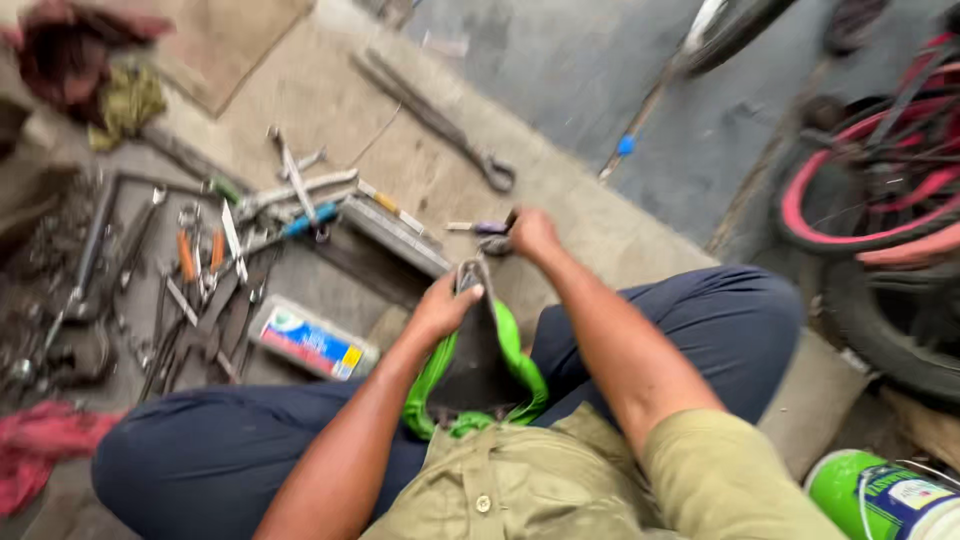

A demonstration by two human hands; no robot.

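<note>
I saw the grey floor (600, 90) spread wide under everything, with a flat stone slab (330, 110) on it. At the right edge stood a bicycle wheel (850, 200) with a pink rim and a black tyre. On the slab lay a big pile of tools (210, 270), with spanners, pliers and orange-handled bits all mixed up. A long pair of tongs (430, 115) lay by itself higher up. The bicycle saddle (475, 360), black with a bright green edge, sat in the person's lap between the blue trouser legs, nose pointing away. A flat colourful box (310, 340) lay just beside the left knee. A green and white tin (880, 495) stood low at the right. The left hand (445, 305) was closed on the saddle's nose. The right hand (530, 235) was closed on a small tool (490, 230) just past the saddle, too blurred for me to name.
</note>
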